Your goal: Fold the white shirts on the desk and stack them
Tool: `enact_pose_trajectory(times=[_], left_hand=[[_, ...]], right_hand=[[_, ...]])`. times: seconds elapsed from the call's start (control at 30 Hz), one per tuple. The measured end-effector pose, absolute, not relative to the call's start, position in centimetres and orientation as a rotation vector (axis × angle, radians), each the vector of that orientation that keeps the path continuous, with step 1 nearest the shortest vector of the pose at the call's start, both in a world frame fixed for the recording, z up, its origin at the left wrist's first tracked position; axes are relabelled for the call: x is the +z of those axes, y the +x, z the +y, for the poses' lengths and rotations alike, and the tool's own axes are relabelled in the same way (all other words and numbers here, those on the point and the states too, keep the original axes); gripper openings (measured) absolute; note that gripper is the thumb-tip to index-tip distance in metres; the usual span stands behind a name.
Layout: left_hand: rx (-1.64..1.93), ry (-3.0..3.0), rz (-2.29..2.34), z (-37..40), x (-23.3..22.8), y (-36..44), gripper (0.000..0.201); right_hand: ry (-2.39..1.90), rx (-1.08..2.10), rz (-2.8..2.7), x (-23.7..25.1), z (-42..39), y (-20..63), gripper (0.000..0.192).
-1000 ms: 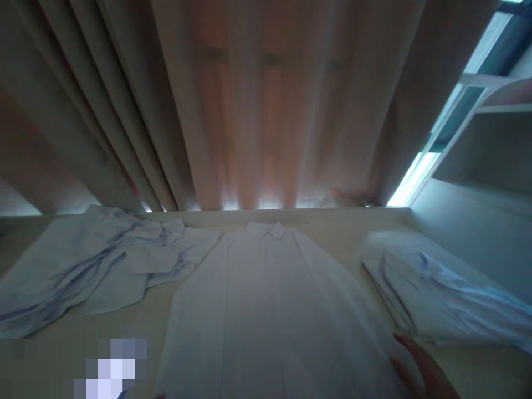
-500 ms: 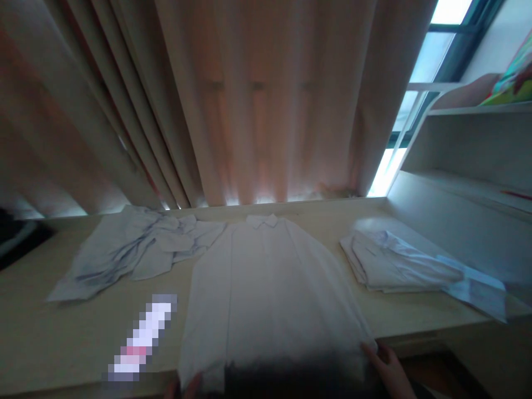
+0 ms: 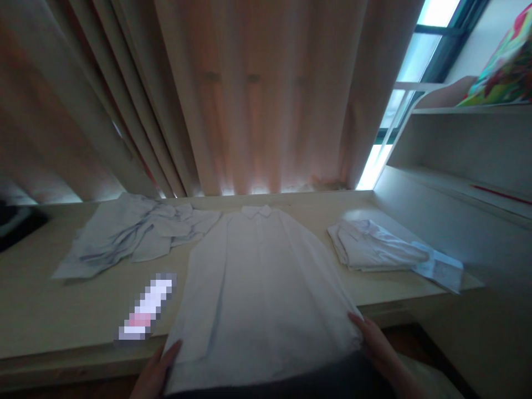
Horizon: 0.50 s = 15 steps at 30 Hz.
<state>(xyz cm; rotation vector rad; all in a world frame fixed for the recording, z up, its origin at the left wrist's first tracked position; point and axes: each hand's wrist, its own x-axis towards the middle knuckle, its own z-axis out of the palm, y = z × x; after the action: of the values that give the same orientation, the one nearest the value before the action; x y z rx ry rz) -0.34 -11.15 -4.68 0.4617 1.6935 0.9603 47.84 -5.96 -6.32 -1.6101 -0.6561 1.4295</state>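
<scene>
A white collared shirt (image 3: 257, 288) lies spread out in front of me, its collar at the far side and its lower part hanging over the table's near edge. At the shirt's lower left edge, my left hand (image 3: 155, 368) pinches the cloth, thumb on top. My right hand (image 3: 374, 341) grips the opposite edge near the lower right corner, with some fingers hidden beneath the fabric. One sleeve lies folded in along the left side of the shirt, running down toward my left hand. The hem droops in front of dark clothing at the bottom.
Crumpled white garments (image 3: 137, 233) lie at the left, close to the shirt's shoulder. A folded white garment (image 3: 369, 246) sits at the right beside a pale packet (image 3: 440, 269). A blurred-out oblong item (image 3: 147, 307) rests on the tabletop (image 3: 83, 310). Curtains (image 3: 266, 111) hang behind; a white shelf (image 3: 465, 133) stands right.
Both hands have come further into view, still on the shirt's lower edges. The view has shifted, and more of the hem now shows.
</scene>
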Motion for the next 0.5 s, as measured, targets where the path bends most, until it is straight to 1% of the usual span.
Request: enact_pose_trajectory(times=[0.07, 0.2, 0.4, 0.5], left_hand=[[0.959, 0.447, 1.697, -11.3, -4.0, -0.4, 0.061], [0.926, 0.594, 1.883, -11.8, -2.8, -0.4, 0.051], [0.842, 0.483, 1.911, -12.9, -2.5, 0.6, 0.03], [0.861, 0.428, 1.753, -13.5, -3.1, 0.5, 0.024]], right_hand=[[-1.644, 1.393, -0.667, -5.6, -6.1, 48.1, 0.042], [-1.597, 1.415, -0.668, -5.3, -6.5, 48.3, 0.037], [-1.598, 1.438, -0.726, -7.4, -7.1, 49.2, 0.045], [-1.722, 1.367, -0.808, -8.5, -7.4, 50.0, 0.048]])
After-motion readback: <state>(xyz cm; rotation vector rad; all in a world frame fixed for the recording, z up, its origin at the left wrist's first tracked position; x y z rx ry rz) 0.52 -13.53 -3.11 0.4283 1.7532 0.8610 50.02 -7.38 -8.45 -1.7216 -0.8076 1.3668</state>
